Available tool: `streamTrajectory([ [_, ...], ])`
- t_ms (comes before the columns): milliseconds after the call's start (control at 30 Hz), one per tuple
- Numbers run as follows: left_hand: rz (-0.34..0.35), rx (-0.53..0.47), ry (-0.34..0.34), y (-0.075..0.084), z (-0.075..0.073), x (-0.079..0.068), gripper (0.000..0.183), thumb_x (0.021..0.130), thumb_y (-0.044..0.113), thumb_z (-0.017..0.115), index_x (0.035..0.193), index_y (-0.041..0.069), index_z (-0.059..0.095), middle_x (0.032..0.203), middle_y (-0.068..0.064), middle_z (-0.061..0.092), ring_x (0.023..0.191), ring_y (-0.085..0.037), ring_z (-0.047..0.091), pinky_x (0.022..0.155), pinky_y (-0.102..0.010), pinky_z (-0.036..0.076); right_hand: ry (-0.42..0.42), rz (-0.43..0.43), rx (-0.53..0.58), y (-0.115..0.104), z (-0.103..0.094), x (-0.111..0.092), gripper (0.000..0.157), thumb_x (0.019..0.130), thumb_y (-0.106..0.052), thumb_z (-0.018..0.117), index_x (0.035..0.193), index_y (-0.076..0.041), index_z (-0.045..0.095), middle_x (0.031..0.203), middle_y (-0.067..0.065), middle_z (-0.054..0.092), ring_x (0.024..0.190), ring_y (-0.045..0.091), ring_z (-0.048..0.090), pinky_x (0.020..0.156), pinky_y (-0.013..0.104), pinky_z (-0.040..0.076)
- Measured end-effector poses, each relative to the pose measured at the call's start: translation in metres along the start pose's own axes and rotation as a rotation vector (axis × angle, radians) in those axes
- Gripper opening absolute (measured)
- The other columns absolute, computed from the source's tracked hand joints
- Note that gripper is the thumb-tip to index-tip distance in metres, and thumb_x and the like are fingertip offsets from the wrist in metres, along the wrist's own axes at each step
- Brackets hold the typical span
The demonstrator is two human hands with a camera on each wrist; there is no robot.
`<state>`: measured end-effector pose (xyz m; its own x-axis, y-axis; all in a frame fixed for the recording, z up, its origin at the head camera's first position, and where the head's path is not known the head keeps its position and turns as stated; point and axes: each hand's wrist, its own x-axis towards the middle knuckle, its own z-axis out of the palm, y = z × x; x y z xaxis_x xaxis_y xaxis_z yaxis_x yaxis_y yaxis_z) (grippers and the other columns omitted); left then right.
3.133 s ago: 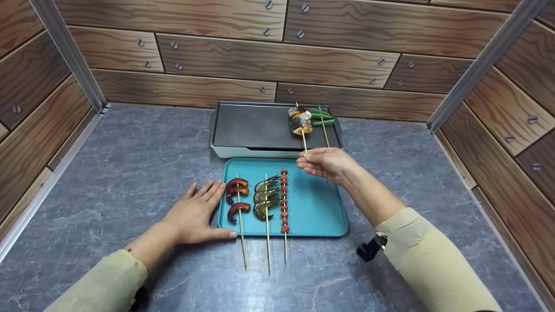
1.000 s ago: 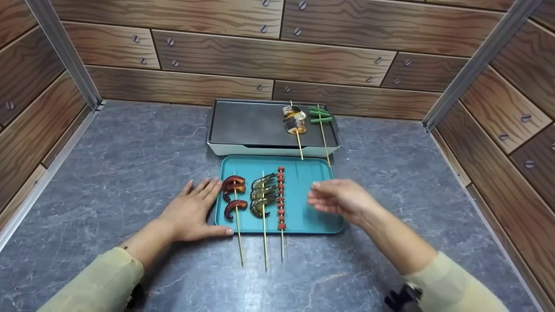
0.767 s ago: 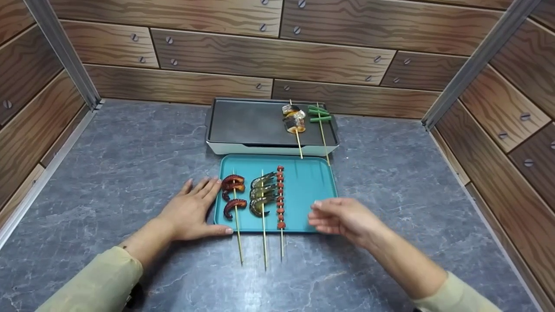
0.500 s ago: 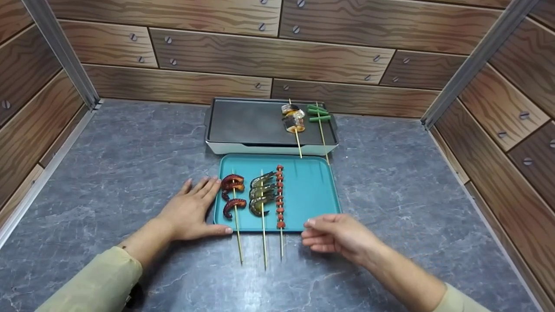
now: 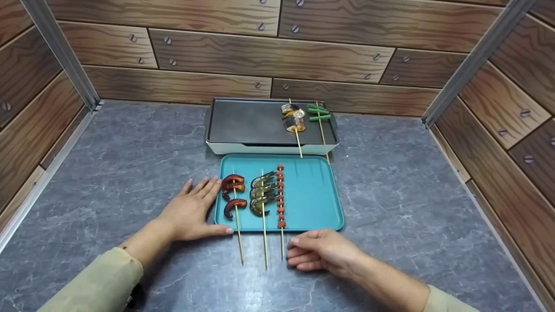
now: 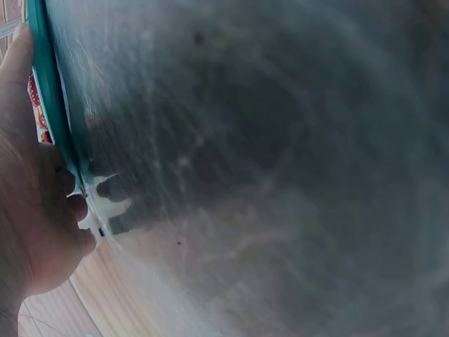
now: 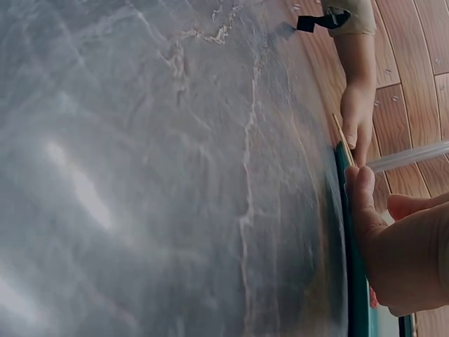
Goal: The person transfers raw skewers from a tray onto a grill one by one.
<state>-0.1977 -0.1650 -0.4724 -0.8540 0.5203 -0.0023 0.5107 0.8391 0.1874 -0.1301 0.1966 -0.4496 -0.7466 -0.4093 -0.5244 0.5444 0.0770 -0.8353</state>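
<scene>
Your tray (image 5: pixel 310 195) holds three skewers (image 5: pixel 261 200), grill (image 5: pixel 247 121) two; wrist views hide most. Left hand (image 5: pixel 184 216) flat, right hand (image 5: pixel 325 251) relaxed.

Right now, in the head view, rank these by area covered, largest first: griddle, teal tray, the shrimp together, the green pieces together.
1. Teal tray
2. Griddle, about as wide but shallower, and farther from the camera
3. Shrimp
4. Green pieces
</scene>
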Motion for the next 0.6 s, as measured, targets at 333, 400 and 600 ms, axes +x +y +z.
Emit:
streamTrajectory([
  [333,0.003,-0.005,0.002,0.0,0.001,0.0,0.129,0.084,0.094,0.048,0.167,-0.001,0.023,0.173,-0.02,0.023,0.159,-0.042,0.02,0.127,-0.066,0.012,0.019,0.027,0.035,0.003,0.013,0.011,0.025,0.103,-0.015,0.07,0.116,0.006,0.07,0.103,0.024,0.077,0.087,0.026,0.08,0.076,0.034,0.066],
  [400,0.003,-0.004,0.0,0.0,0.001,0.0,0.129,0.085,0.095,0.047,0.167,-0.001,0.023,0.173,-0.02,0.022,0.159,-0.043,0.02,0.127,-0.066,0.012,0.017,0.029,0.037,0.003,0.014,0.012,0.026,0.103,-0.015,0.07,0.118,0.006,0.07,0.103,0.025,0.077,0.088,0.026,0.08,0.076,0.034,0.066],
  [600,-0.004,-0.006,-0.005,0.0,0.001,0.0,0.128,0.085,0.094,0.048,0.167,-0.001,0.022,0.173,-0.021,0.021,0.159,-0.043,0.02,0.127,-0.066,0.011,0.002,0.037,0.041,0.003,0.015,0.016,0.03,0.105,-0.014,0.068,0.125,0.007,0.07,0.107,0.025,0.077,0.091,0.027,0.08,0.078,0.035,0.065],
])
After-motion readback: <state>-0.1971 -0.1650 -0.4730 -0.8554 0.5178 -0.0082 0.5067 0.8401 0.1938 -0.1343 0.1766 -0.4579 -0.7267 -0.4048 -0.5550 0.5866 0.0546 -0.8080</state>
